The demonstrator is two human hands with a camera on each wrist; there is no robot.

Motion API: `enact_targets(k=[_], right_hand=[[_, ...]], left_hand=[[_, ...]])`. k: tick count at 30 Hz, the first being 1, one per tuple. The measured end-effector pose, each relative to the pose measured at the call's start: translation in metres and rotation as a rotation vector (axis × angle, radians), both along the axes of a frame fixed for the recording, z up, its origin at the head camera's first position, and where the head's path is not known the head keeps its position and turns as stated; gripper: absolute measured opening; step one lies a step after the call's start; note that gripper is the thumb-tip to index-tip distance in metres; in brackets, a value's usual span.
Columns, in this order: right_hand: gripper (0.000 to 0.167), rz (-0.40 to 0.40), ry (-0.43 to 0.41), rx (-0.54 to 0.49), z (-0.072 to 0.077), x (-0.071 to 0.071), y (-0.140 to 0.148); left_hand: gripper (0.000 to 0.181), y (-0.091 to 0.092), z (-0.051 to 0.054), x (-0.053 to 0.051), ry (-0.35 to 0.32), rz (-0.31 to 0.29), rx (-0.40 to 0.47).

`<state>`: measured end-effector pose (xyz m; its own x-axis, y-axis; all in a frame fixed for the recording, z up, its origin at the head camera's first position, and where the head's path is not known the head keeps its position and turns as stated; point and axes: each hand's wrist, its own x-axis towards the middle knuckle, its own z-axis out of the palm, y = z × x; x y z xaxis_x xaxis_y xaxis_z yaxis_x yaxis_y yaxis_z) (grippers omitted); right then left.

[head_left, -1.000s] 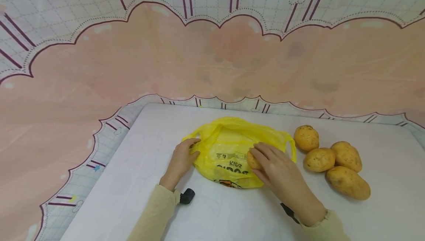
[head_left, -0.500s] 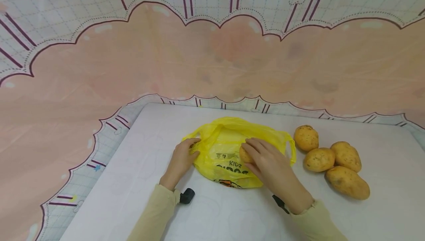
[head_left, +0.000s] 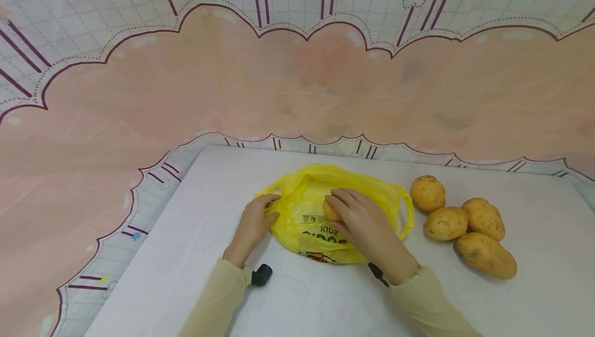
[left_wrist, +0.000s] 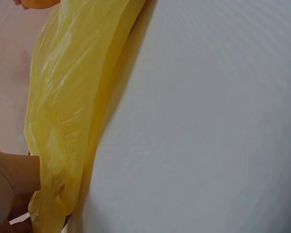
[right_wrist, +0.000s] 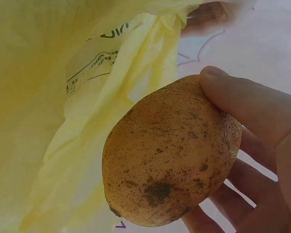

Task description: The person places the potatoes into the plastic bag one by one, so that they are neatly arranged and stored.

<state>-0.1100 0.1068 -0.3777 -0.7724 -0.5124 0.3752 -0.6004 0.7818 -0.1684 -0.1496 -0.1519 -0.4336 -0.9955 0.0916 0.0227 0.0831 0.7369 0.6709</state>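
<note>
A yellow plastic bag [head_left: 297, 223] with dark print lies on the white table, its mouth spread. My left hand [head_left: 251, 228] grips the bag's left edge; in the left wrist view the thumb and fingers of that hand [left_wrist: 14, 184] are around the yellow plastic [left_wrist: 63, 107]. Over the bag's opening, my right hand [head_left: 369, 226] holds a potato [head_left: 330, 210]. The right wrist view shows this potato [right_wrist: 169, 155], brown with dark specks, between the thumb and fingers of the right hand [right_wrist: 262, 160], beside the yellow plastic [right_wrist: 72, 131].
Several potatoes [head_left: 446, 223] lie grouped on the white table [head_left: 297, 306] to the right of the bag. A bag handle loop [head_left: 409, 213] sticks out on its right side. A patterned cloth [head_left: 297, 84] stands behind the table.
My right hand has moved left with the potato, from the bag's right side towards its middle. The left hand has stayed in place on the bag edge.
</note>
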Motion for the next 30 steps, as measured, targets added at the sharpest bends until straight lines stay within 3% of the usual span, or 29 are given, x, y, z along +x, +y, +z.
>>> enact_targets(k=[15, 30], right_hand=[[0.052, 0.004, -0.043, 0.008, -0.004, -0.011, -0.012], [0.048, 0.014, -0.026, -0.024, -0.009, -0.024, -0.025]], left_hand=[[0.042, -0.001, 0.001, 0.003, -0.01, 0.008, -0.001], [0.043, -0.001, 0.002, 0.002, 0.0, -0.007, -0.005]])
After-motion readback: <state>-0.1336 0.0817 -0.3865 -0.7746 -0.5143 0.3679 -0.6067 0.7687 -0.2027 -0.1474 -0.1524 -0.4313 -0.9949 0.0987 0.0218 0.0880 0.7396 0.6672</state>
